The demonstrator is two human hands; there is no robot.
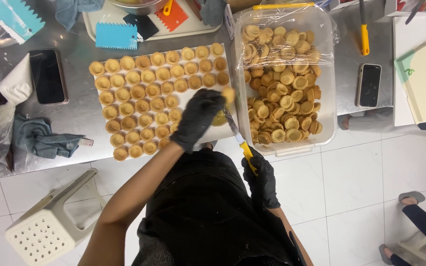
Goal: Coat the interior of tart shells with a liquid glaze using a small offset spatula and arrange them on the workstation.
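Observation:
Both my hands wear black gloves. My left hand [198, 118] holds a small golden tart shell [229, 93] at the right edge of a white tray [189, 99] lined with rows of tart shells [144, 91]. Gripped in my right hand [261, 180] is a yellow-handled knife [240, 140], its blade pointing up toward the held shell. Just right of it stands a clear plastic tub [332, 103] heaped with several tart shells [282, 83], partly covered with cling film.
On the steel counter lie two dark phones [48, 75] [369, 84], a grey cloth [43, 138], blue [116, 36] and orange scrapers on a tray, and a yellow-handled tool [364, 37]. A white stool [50, 219] stands lower left. Another person's feet [410, 199] show lower right.

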